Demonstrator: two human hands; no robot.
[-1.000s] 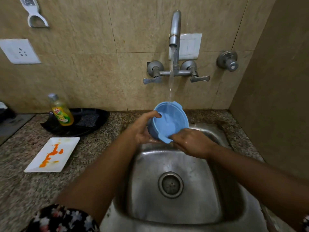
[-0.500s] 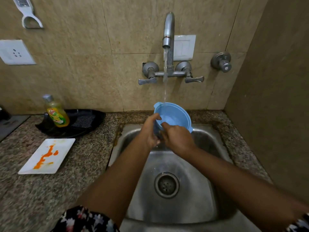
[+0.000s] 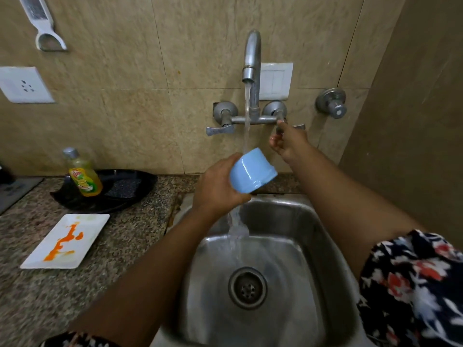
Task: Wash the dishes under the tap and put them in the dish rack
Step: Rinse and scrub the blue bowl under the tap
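Note:
My left hand [image 3: 218, 189] grips a small blue bowl [image 3: 251, 172], turned with its base toward me, over the back edge of the steel sink [image 3: 308, 284]. Water from the wall tap [image 3: 251, 56] falls onto the bowl and spills down into the basin. My right hand [image 3: 288, 141] is raised at the tap's right lever handle [image 3: 299, 126], fingers curled around it. A white rectangular plate [image 3: 82, 236] smeared with orange sauce lies on the granite counter at the left.
A yellow dish-soap bottle [image 3: 84, 175] stands on a black plate [image 3: 130, 194] with a dark scrubber, behind the white plate. A wall closes in at the right. A second valve [image 3: 332, 103] sits right of the tap. No dish rack is in view.
My right hand left the bowl and rose to the tap's right handle. My left hand turned the bowl over, so its base faces me and water pours out.

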